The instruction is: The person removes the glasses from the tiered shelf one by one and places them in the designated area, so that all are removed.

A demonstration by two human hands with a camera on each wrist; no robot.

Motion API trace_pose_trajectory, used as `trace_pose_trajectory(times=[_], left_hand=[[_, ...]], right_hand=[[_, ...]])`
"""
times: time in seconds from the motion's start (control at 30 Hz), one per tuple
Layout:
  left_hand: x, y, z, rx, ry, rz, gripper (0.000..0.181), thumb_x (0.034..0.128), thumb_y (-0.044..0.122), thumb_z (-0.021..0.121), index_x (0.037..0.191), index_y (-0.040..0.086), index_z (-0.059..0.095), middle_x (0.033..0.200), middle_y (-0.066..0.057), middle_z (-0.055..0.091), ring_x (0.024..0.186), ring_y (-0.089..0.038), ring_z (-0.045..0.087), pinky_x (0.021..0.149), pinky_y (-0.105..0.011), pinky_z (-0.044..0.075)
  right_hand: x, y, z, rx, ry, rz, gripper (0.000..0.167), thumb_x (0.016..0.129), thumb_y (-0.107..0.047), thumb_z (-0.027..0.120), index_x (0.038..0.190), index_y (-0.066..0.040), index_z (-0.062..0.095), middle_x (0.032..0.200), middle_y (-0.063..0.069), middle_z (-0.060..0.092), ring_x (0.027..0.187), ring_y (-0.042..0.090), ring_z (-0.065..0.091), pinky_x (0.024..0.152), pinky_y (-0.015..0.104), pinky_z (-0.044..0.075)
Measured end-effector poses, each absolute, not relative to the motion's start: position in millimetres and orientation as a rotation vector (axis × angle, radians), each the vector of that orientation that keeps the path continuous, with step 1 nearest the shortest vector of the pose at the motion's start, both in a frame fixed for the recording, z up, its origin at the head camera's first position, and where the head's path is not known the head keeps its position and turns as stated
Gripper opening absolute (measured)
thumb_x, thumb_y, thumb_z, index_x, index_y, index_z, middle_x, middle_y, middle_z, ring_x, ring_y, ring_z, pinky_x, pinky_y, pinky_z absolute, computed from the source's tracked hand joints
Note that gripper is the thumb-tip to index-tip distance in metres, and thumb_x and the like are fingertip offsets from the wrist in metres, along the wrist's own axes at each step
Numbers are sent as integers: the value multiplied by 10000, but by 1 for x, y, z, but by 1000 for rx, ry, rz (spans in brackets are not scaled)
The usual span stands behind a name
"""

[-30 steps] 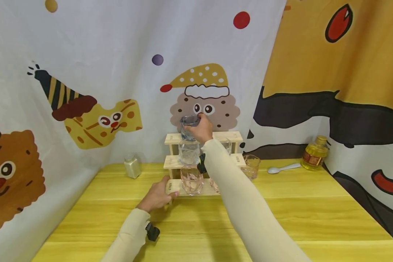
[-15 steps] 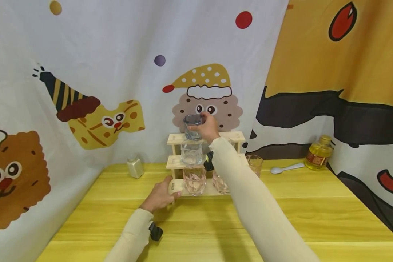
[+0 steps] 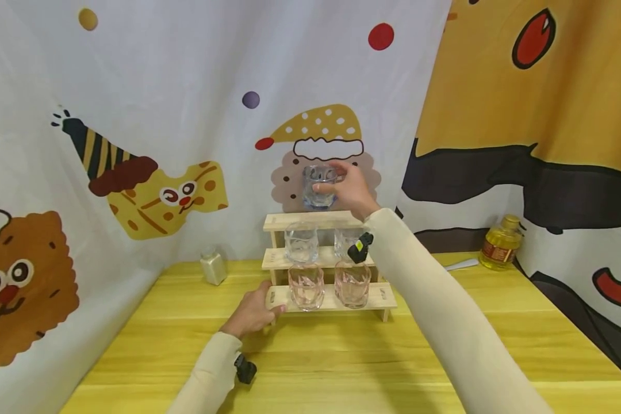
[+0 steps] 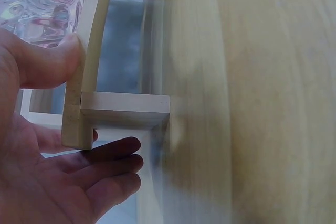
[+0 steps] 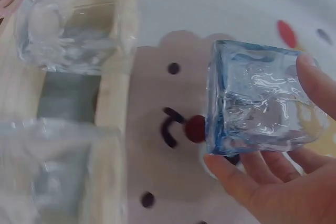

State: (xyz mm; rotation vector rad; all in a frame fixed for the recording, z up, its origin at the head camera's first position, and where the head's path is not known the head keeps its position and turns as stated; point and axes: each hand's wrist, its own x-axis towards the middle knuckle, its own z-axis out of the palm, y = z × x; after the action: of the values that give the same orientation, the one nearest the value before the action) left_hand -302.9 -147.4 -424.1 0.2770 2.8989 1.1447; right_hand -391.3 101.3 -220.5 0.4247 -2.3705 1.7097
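Observation:
My right hand (image 3: 353, 187) holds a bluish glass (image 3: 318, 187) in the air just above the top step of a three-step wooden display stand (image 3: 290, 221). In the right wrist view, thumb and fingers are on either side of the blue glass (image 5: 262, 100), apart from the stand. My left hand (image 3: 253, 310) grips the left end of the bottom step; the left wrist view shows the thumb against its board (image 4: 86, 77) and the other fingers around the end. Two clear glasses (image 3: 301, 244) stand on the middle step. Two pink glasses (image 3: 306, 287) stand on the bottom one.
A small pale jar (image 3: 213, 267) stands back left on the wooden table (image 3: 321, 351). At the back right are a bottle of yellow oil (image 3: 501, 244) and a white spoon (image 3: 462, 265), partly hidden by my right sleeve. A printed cloth (image 3: 186, 86) hangs behind.
My right hand has lifted the blue glass off the top step and moved it slightly right. The right sleeve now hides the glass on the table at right. My left hand stays put.

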Motion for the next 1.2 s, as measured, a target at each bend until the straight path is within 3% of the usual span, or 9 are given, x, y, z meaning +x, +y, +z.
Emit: trace_pose_trajectory(times=[0.23,0.5,0.97,1.2], left_hand=[[-302,-149,-424,276,2894,1155,634,905,239,750,1421,22,453,951,-135,659,728,-196,581,623,-314,466],[-301,-147,-425,258,2862,1179,593,915,240,740,1398,35,465,914,-120,642,699,-198,578,597,-308,464],[-300,-148,-424,260,2870,1170,622,916,233,735,1422,9,450,904,-118,639,664,-193,572,586,-306,463],[-302,-148,-425,251,2878,1153,631,914,222,735,1429,3,445,947,-135,645,690,-200,571,590,-305,463]], right_hand=[[-367,135,-208,454,-2442,1664,742,896,-177,769,1534,-164,390,1449,142,442,1202,294,529,931,532,527],[-343,176,-206,441,-2502,1586,752,913,-165,744,1558,-157,358,1458,149,428,1198,309,577,987,511,518],[-321,233,-227,410,-2483,1559,729,925,-132,726,1556,-160,362,1555,120,377,1182,156,577,875,264,548],[-315,257,-246,390,-2467,1545,766,909,-195,755,1560,-136,356,1562,168,335,1073,92,580,822,201,546]])
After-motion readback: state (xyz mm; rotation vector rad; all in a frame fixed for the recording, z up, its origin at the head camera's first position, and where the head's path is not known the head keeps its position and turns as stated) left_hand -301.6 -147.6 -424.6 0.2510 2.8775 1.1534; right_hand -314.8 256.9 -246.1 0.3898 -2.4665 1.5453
